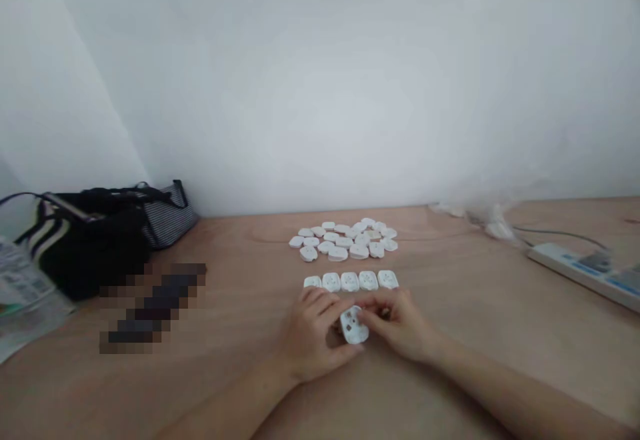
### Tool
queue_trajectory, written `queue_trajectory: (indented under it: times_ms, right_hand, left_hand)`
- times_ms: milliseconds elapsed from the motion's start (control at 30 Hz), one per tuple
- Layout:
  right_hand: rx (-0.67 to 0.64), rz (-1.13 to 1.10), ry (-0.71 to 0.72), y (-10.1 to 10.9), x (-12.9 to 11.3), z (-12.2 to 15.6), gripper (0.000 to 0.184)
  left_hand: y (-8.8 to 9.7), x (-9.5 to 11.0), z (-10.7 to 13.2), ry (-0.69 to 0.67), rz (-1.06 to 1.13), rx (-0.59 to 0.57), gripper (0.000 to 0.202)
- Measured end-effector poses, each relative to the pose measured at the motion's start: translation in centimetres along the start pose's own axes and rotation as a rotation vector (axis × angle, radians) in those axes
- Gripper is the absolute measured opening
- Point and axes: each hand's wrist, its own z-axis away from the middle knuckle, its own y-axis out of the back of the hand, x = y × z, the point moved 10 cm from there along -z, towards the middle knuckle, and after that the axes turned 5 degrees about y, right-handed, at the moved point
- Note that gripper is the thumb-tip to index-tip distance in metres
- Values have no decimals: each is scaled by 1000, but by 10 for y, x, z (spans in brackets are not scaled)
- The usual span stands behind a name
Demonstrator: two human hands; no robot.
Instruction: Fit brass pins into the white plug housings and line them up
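My left hand (317, 333) is closed around a white plastic socket housing (354, 335), thumb below and fingers along its upper left side. The housing is tilted towards me, and dark openings show in its face. At its upper right edge, my right hand (400, 323) has thumb and index finger drawn together, touching the face; whatever may be between those fingertips is hidden. Small brass-coloured bits (385, 314) show partly behind my right hand. Just beyond both hands lies a row of several similar white housings (349, 282), the leftmost partly covered by my left fingers.
Farther back is a loose cluster of white plastic pieces (343, 242). A black bag (100, 240) and a blurred-out dark object (160, 303) lie to the left. At right are a white power strip (575, 270) with a cable, and clear plastic wrap (497, 223).
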Motion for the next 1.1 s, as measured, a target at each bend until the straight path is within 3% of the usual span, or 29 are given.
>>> queue_trajectory:
  times_ms: [133,233,367,500,800,933,1033,1100]
  right_hand:
    - [79,44,-30,7,8,2,27]
    - [146,182,-24,17,9,5,26]
    - [143,289,-31,21,11,7,26]
    - [144,298,-31,21,13,7,24]
    - [149,327,-38,26,15,10,25]
    - [155,344,-14,28,14,9,25]
    - [156,357,2,29,14,9,25]
    - [144,364,6,28,14,9,25]
  left_hand:
    - [8,-11,-5,19,-46,8,42]
    - [22,-53,-7,164,-65,29,41]
    - [25,-117,2,321,92,-88,43]
    - [18,-152,15,423,235,-207,46]
    - [11,-158,22,454,321,-265,48]
    - [21,-154,19,410,136,-209,66]
    - [27,-136,6,306,-65,-198,66]
    - [21,-121,-5,221,-156,-252,63]
